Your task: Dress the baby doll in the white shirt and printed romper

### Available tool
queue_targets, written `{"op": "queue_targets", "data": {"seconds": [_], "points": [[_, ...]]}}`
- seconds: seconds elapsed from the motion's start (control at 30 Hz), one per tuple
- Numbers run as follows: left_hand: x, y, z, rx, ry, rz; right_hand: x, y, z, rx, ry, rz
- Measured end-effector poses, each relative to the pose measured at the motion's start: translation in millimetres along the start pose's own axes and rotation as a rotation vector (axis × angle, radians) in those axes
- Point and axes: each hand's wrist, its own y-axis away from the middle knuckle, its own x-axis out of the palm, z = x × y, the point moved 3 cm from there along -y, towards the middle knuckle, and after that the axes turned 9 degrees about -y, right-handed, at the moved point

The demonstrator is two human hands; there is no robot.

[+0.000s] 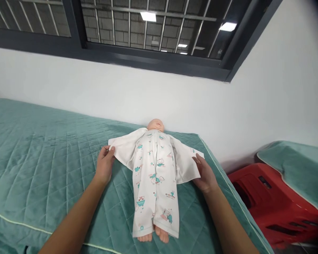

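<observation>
A baby doll (155, 124) lies on its back on the green quilted cover, head toward the wall and bare feet toward me. White trousers (156, 190) printed with teal and pink animals lie over its body and legs, reaching up near the neck. A white top (187, 158) spreads out at both sides from under them. My left hand (105, 160) pinches the edge of the top's left flap. At the other side my right hand (203, 173) grips the right flap, thumb above the cloth. Both flaps are pulled outward; the doll's arms are hidden.
The green quilted cover (55, 158) spreads over the bed, which meets a white wall (116, 88). Above is a dark-framed window (148, 60) with metal bars. Right of the bed stands a red plastic stool (275, 204), partly under another green cloth (302, 165).
</observation>
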Motion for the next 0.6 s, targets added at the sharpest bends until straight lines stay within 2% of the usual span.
{"op": "queue_targets", "data": {"seconds": [0.1,0.2,0.27,0.37,0.43,0.47,0.53,0.6], "points": [[2,-1,-4,-0.093,0.341,0.156,0,0,2,-0.045,-0.089,-0.052],[4,0,-11,-0.174,0.46,0.235,11,-1,11,-0.115,-0.105,-0.07],[6,4,-16,-0.24,0.513,0.263,32,2,23,-0.175,-0.035,-0.013],[8,9,-21,-0.327,0.6,0.309,81,14,42,-0.217,0.307,0.214],[8,11,-22,-0.344,0.628,0.338,110,21,49,-0.168,0.664,0.392],[8,11,-21,-0.342,0.631,0.357,120,22,50,-0.141,0.796,0.434],[10,8,-17,-0.326,0.611,0.395,127,19,51,-0.132,0.943,0.41],[14,3,-14,-0.299,0.554,0.417,122,8,50,-0.182,0.938,0.292]]}}
